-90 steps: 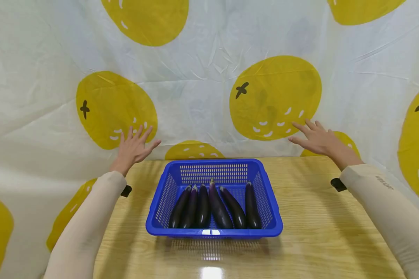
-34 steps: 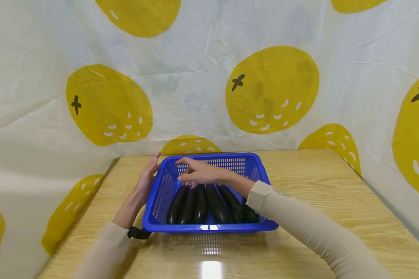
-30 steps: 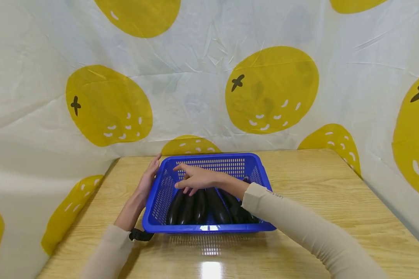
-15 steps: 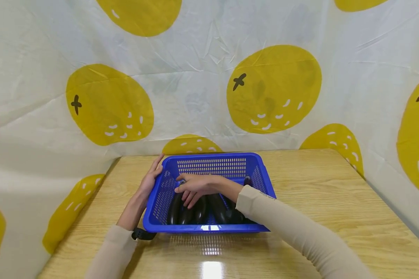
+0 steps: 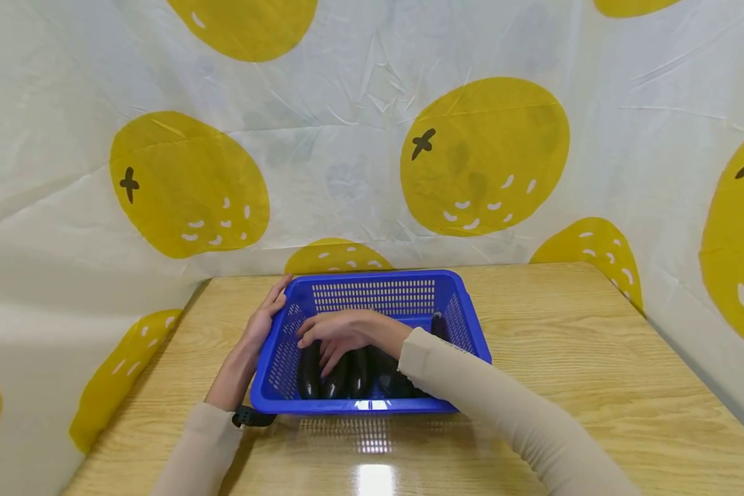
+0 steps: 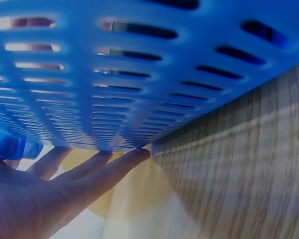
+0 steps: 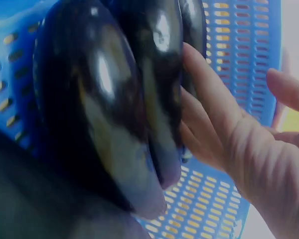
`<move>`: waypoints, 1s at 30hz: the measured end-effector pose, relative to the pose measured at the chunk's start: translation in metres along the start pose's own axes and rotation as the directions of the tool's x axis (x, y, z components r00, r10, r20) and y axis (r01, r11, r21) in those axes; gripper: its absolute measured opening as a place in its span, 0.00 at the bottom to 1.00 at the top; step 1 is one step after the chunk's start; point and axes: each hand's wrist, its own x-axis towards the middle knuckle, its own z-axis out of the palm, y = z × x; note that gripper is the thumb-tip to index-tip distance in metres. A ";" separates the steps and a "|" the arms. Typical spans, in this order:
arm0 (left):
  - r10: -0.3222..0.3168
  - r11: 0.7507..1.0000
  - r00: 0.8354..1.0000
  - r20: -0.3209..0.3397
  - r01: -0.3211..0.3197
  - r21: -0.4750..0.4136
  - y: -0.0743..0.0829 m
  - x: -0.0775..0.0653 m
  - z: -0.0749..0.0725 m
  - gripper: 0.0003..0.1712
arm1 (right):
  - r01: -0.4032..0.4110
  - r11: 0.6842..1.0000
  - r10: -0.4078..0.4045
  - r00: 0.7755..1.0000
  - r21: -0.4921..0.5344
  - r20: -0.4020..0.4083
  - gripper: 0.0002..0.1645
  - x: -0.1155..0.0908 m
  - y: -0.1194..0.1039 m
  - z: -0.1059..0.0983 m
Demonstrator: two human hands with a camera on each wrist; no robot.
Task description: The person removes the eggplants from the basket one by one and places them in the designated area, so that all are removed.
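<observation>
A blue slotted plastic basket [image 5: 372, 407] holds several dark purple eggplants lying side by side. My left hand [image 5: 262, 322] lies against the basket's left side, its thumb at the rim; in the left wrist view its fingers [image 6: 102, 175] stretch straight along the slotted outer wall. My right hand [image 5: 341, 329] reaches down into the basket over the eggplants, index finger and thumb pointing left. In the right wrist view its lower fingers [image 7: 212, 104] dip beside an eggplant [image 7: 157, 89], with a larger eggplant [image 7: 84, 99] nearer the camera. My right forearm covers eggplants on the right.
The basket stands on a light wood table [image 5: 552, 324]. Behind and to the left hangs a white curtain [image 5: 341, 165] with large yellow fruit prints. A black wrist strap [image 5: 253, 417] sits on my left wrist, near the basket's front left corner.
From spread in the air on both sides, my left hand came to the basket's left wall and my right hand sank among the eggplants. The gap between the two leftmost eggplants has widened.
</observation>
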 end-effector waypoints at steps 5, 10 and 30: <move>0.032 0.999 0.999 0.027 -0.032 -0.007 0.000 0.002 0.001 0.30 | -0.007 1.000 0.007 0.999 0.000 -0.034 0.30 0.004 0.000 0.005; 0.049 0.999 0.998 0.030 -0.048 -0.025 -0.001 0.003 0.001 0.30 | 0.012 1.000 -0.013 0.998 -0.003 -0.056 0.27 0.007 0.003 0.007; 0.008 1.000 1.000 -0.005 -0.008 0.007 -0.001 0.001 0.001 0.31 | 0.136 0.991 -0.133 0.987 0.019 -0.088 0.19 0.012 0.010 -0.003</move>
